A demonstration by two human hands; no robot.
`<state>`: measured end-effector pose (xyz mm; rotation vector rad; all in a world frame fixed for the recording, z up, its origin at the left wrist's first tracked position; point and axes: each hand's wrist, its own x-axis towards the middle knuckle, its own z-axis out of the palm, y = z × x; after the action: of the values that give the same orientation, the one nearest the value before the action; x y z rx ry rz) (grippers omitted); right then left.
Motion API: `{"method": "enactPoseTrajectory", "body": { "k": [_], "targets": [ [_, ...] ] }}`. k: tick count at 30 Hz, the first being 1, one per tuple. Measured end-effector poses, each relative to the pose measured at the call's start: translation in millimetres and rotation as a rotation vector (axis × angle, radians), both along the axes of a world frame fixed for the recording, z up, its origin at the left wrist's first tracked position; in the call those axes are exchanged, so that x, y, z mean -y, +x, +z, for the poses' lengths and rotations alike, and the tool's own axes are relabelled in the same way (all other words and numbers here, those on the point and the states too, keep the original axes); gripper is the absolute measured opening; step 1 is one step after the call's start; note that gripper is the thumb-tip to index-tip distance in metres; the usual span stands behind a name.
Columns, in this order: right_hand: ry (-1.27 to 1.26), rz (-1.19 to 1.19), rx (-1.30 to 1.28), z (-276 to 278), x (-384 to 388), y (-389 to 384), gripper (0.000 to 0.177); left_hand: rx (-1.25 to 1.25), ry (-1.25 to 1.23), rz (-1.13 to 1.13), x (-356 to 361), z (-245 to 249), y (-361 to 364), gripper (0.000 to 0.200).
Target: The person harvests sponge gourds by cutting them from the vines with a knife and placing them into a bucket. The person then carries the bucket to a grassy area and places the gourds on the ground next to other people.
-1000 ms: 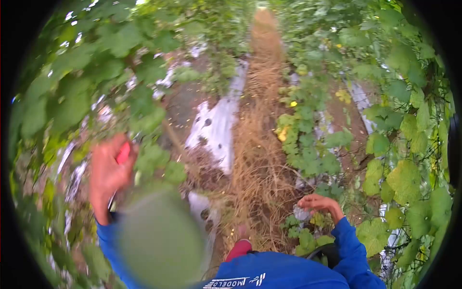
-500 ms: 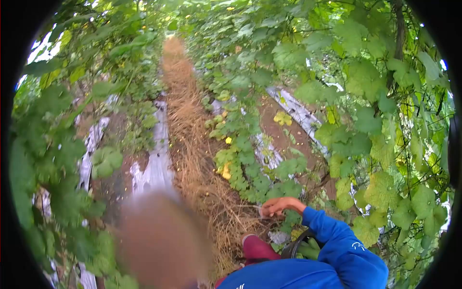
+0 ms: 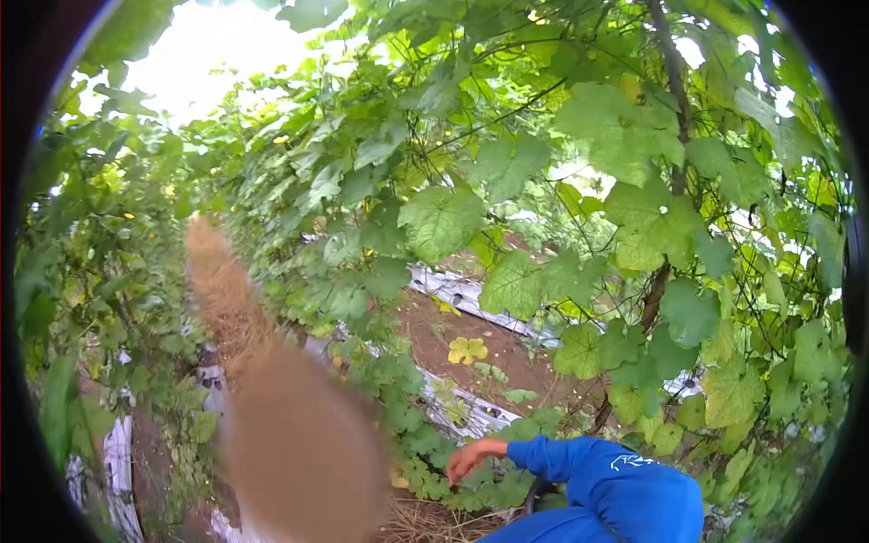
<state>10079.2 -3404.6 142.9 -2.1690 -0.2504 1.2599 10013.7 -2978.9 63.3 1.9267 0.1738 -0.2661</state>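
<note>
My right hand (image 3: 465,460) reaches out from a blue sleeve at the lower middle, over low green leaves (image 3: 434,480). Its fingers hang down, loosely bent and a little apart, with nothing visible in them. Beside the forearm, partly hidden by the sleeve, shows the dark rim of a container (image 3: 536,493). I cannot make out my left hand. A large blurred brown shape (image 3: 303,443) covers the lower left very near the camera, and what it is cannot be told.
Leafy vines (image 3: 444,222) climb around a thin trunk (image 3: 674,100) on the right. A straw-covered path (image 3: 226,294) runs away at the left. Silvery plastic sheeting (image 3: 462,294) lies along brown soil (image 3: 425,335), near a yellow leaf (image 3: 467,351). Dry straw (image 3: 434,523) lies below my hand.
The view has tilted up and turned right, so the path sits further left. My right hand appears lower and further left, its fingers now hanging down. My leg and the container's contents are out of sight.
</note>
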Motion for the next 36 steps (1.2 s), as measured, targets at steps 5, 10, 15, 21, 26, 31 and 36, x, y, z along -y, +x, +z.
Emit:
{"method": "enactPoseTrajectory", "body": {
  "k": [5, 10, 15, 21, 26, 31, 36],
  "targets": [
    [0.22, -0.079, 0.013, 25, 4, 60, 0.047, -0.026, -0.261, 0.155, -22, 4, 34, 0.033],
    [0.2, -0.113, -0.056, 59, -44, 120, 0.056, -0.063, -0.225, 0.208, -30, 11, 135, 0.02],
    [0.171, -0.102, -0.126, 14, -56, 204, 0.058, -0.095, -0.285, 0.246, -87, -29, 187, 0.016],
    [0.172, -0.151, -0.201, -10, -98, 328, 0.062, -0.42, -0.467, 0.478, -139, -67, 253, 0.015],
    [0.216, -0.022, -0.243, -68, -102, 423, 0.065, -0.356, -0.495, 0.511, -186, -91, 352, 0.017],
    [0.313, -0.013, -0.272, -40, -137, 530, 0.073, -0.145, -0.465, 0.387, -218, -59, 463, 0.023],
    [0.421, 0.045, -0.125, 18, -209, 641, 0.072, -0.213, -0.545, 0.538, -214, 33, 562, 0.025]
  ]
}}
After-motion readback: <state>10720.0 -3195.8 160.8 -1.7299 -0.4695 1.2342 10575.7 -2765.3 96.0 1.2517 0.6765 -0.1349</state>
